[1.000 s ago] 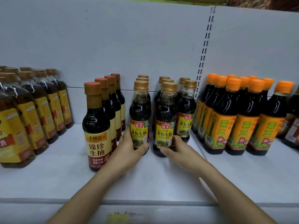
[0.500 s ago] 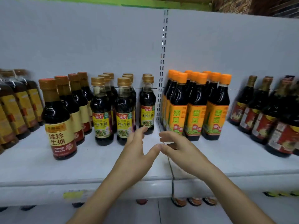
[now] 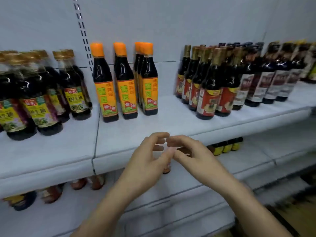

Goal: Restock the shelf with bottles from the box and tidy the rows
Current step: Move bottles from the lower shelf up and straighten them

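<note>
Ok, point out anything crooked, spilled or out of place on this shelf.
Nothing is spilled or tipped: the orange-capped bottles and red-labelled bottles stand upright in rows. The one oddity is a wide bare stretch of shelf between those two groups. Motion blur hides finer detail.

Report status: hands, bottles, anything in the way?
Left hand and right hand both empty, fingers loosely curled, fingertips close together before the shelf edge. Orange-capped bottles upright in rows on the shelf. Nothing between hands and bottles.

Even bright light, glints on dark bottles (image 3: 102, 69), motion blur, edges smeared and bowed
</note>
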Motion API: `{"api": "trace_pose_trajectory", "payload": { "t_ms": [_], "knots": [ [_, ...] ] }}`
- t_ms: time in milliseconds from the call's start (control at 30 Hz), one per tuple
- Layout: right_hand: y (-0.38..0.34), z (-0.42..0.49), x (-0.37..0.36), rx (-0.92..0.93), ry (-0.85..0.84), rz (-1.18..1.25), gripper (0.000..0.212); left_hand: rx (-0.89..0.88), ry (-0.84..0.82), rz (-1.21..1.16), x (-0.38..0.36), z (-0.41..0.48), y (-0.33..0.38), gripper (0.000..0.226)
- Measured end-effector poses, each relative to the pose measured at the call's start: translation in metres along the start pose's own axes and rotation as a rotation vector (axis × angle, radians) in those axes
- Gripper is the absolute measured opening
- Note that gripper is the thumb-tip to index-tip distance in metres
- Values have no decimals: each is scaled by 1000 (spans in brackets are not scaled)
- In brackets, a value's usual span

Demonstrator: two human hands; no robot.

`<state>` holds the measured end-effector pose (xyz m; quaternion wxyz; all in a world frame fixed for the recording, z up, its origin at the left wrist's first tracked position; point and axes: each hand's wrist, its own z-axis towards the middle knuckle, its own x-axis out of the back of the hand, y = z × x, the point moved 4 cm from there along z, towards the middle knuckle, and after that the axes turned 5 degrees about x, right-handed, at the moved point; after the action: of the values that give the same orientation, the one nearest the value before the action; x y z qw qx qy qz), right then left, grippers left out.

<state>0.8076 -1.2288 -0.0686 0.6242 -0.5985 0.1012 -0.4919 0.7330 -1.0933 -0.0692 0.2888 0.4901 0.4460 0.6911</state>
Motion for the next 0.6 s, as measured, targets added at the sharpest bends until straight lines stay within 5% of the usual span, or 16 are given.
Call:
{"api": "trace_pose_trajectory", "payload": {
  "t_ms": [600],
  "knots": [
    [158, -116, 22, -453, 144, 14, 30, 231, -442, -25, -163, -2, -99, 31]
  ]
}}
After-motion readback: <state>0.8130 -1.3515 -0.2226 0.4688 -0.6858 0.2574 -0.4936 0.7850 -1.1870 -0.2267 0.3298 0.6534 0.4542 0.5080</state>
